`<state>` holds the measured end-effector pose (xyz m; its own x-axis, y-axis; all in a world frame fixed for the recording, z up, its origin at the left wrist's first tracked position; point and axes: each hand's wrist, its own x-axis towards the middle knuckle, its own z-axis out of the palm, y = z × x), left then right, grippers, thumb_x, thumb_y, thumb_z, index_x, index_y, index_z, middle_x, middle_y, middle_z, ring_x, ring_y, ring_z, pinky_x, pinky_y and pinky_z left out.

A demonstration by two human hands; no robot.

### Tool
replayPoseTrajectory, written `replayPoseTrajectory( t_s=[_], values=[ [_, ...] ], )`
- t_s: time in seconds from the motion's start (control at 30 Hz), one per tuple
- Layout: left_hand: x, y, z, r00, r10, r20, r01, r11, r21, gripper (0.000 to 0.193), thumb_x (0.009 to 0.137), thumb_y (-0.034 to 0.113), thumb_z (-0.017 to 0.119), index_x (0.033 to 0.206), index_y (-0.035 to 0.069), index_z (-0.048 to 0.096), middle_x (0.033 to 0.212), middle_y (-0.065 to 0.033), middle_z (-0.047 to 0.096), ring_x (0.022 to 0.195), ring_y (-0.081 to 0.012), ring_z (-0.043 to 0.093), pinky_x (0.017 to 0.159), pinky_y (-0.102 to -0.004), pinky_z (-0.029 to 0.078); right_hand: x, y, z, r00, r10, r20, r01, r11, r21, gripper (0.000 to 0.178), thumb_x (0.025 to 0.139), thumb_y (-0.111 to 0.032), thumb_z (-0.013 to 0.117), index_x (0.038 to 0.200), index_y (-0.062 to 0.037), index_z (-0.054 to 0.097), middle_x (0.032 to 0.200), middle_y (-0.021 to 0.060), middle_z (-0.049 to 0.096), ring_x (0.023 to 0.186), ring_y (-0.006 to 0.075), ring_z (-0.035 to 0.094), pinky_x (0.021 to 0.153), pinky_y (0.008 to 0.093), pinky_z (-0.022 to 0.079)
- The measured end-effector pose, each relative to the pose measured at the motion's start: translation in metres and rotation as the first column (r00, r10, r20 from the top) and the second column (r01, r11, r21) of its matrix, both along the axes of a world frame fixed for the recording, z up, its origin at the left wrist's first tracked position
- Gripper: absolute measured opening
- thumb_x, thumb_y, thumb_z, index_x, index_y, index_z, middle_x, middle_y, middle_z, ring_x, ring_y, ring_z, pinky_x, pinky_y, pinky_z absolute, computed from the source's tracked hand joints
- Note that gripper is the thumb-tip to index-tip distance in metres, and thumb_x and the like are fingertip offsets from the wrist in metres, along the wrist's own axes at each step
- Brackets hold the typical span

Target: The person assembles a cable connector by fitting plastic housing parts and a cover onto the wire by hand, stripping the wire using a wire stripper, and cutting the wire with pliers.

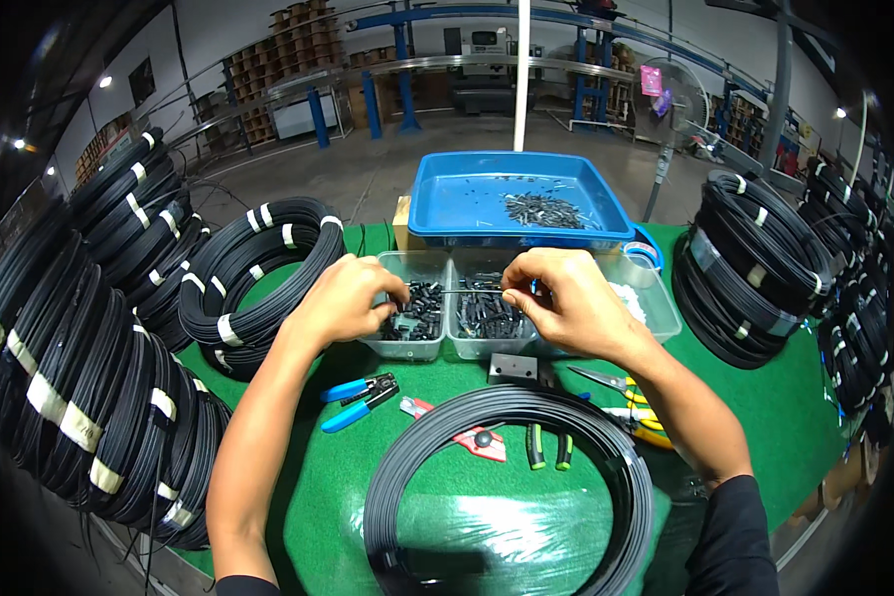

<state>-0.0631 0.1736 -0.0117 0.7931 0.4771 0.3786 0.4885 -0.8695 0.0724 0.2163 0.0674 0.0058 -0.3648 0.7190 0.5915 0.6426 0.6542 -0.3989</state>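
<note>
Pinched at the fingertips, my left hand point(353, 298) and right hand point(569, 298) seem to hold a thin dark strand point(459, 290) stretched between them, above clear bins point(407, 351). I'd judge this as lining up; next calls for steady, fine finger control.

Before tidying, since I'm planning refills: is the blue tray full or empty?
Partly filled: dark pieces lie heaped in the blue tray, leaving much of it bare.

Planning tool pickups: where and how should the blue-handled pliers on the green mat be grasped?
The pliers are probably best gripped around both blue handles, coming from above on the left: the handles splay apart toward that side, while the dark head points right.
</note>
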Motion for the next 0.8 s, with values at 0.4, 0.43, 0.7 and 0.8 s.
replayPoseTrajectory(
  t_s=[0.4, 0.43, 0.7, 0.8],
  values=[
    [0.030, 0.063, -0.040, 0.959, -0.226, -0.169, 0.192, 0.962, -0.194, 0.026, 0.075, 0.006, 0.069, 0.101, 0.007, 0.072, 0.104, -0.0132, 0.068, 0.106, -0.0311, 0.062, 0.093, -0.0429, 0.049, -0.010, 0.053, -0.020, 0.984, -0.125, 0.130, 0.132, 0.990, -0.049, 0.017, 0.078, -0.008, 0.062, 0.089, 0.0043, 0.067, 0.081, 0.0209, 0.066, 0.076, 0.0364, 0.066, 0.071, 0.0432, 0.053],
    [0.032, 0.061, -0.042, 0.960, -0.222, -0.169, 0.187, 0.962, -0.200, 0.026, 0.075, 0.006, 0.069, 0.101, 0.007, 0.072, 0.104, -0.0132, 0.068, 0.106, -0.0311, 0.062, 0.093, -0.0429, 0.049, -0.011, 0.052, -0.019, 0.988, -0.130, 0.083, 0.137, 0.987, -0.088, 0.015, 0.078, -0.007, 0.062, 0.086, 0.0047, 0.067, 0.077, 0.0210, 0.065, 0.072, 0.0346, 0.066, 0.069, 0.0418, 0.052],
    [0.037, 0.069, -0.035, 0.847, 0.062, -0.527, -0.048, 0.998, 0.039, 0.016, 0.063, 0.007, 0.069, 0.079, 0.009, 0.073, 0.090, -0.0083, 0.070, 0.086, -0.0281, 0.068, 0.081, -0.0412, 0.052, -0.011, 0.047, -0.010, 0.986, -0.146, 0.083, 0.156, 0.979, -0.130, 0.015, 0.077, -0.008, 0.061, 0.082, 0.0056, 0.065, 0.073, 0.0199, 0.065, 0.068, 0.0306, 0.066, 0.067, 0.0390, 0.052],
    [0.042, 0.070, -0.023, 0.819, 0.128, -0.560, -0.136, 0.990, 0.028, 0.020, 0.067, 0.006, 0.068, 0.086, 0.009, 0.072, 0.099, -0.0092, 0.070, 0.092, -0.0288, 0.067, 0.084, -0.0409, 0.051, -0.010, 0.044, -0.007, 0.985, -0.154, 0.082, 0.165, 0.975, -0.150, 0.015, 0.077, -0.008, 0.061, 0.082, 0.0059, 0.066, 0.073, 0.0199, 0.066, 0.068, 0.0311, 0.066, 0.068, 0.0388, 0.052]
  ],
)
